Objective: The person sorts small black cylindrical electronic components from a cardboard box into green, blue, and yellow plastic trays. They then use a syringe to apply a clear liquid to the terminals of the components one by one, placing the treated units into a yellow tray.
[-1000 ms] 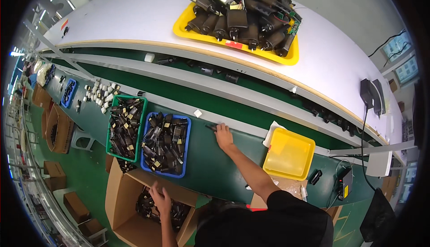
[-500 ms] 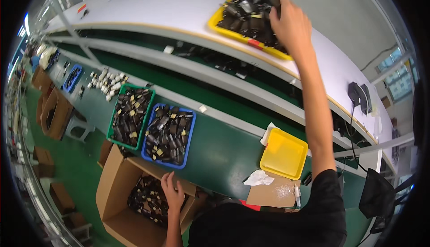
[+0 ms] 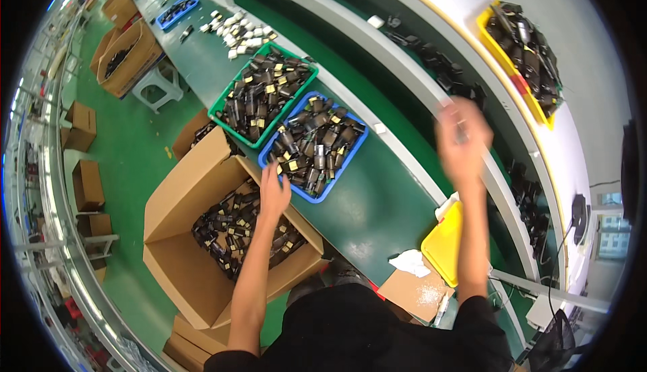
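My left hand point(image 3: 274, 192) is at the near left corner of a blue tray point(image 3: 317, 199), its fingers stretched out and nothing visible in them. The tray is heaped with small dark plastic parts point(image 3: 319, 157), some with pale yellow pieces. Below my left forearm, an opened cardboard box point(image 3: 176, 203) holds many similar dark parts point(image 3: 232, 227). My right hand point(image 3: 464, 139) is in the air in front of the shelf, smeared by motion; whether it holds anything is hidden. A yellow tray point(image 3: 501, 52) piled with dark parts stands on the upper white shelf, apart from my right hand.
A green tray point(image 3: 217, 117) of dark parts touches the blue one. White blocks point(image 3: 242, 32) lie behind it. Partly behind my right forearm is a yellow tray point(image 3: 441, 244); white tissue point(image 3: 410, 263) and cardboard point(image 3: 412, 291) lie nearby. A grey stool point(image 3: 158, 89) stands left.
My right hand has left the yellow tray on the upper shelf and come down nearer. My left hand has moved up from over the box to the blue tray's corner. The view has turned.
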### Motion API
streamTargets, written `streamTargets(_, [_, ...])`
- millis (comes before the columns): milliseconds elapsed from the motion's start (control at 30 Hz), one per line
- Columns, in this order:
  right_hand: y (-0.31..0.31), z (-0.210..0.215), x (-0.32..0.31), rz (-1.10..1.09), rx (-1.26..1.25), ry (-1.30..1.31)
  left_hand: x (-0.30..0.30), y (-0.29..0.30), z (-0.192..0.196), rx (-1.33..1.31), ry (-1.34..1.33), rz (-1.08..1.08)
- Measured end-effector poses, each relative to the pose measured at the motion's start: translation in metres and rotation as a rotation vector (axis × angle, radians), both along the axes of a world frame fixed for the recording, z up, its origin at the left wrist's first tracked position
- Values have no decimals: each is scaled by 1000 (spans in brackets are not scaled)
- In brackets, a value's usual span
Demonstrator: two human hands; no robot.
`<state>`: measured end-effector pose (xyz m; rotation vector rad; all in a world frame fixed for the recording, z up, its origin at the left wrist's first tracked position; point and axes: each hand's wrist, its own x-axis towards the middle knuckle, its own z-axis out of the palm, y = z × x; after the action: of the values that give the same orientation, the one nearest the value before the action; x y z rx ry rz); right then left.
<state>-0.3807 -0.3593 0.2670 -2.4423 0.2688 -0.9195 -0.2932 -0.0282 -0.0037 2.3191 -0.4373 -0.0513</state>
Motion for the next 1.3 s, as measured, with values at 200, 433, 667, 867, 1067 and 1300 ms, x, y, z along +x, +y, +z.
streamTargets(200, [52, -365, -6, -86, 1303, 841, 81, -35, -13, 346, 510, 146])
streamTargets(433, [105, -407, 7, -102, 1312, 688, 69, -20, -31, 261, 398, 211])
streamTargets(667, [68, -403, -47, -227, 1325, 694, 58, -31, -46, 244, 344, 126])
streamTargets(867, [34, -403, -132, -211, 1159, 680, 27, -73, -98, 137, 545, -216])
streamTargets(1067, [28, -412, -222, -239, 1094, 484, -64, -112, -106, 7, 520, -134])
streamTargets(1300, [46, -292, -286, -284, 1115, 334, -101, -108, -28, -155, 548, -313])
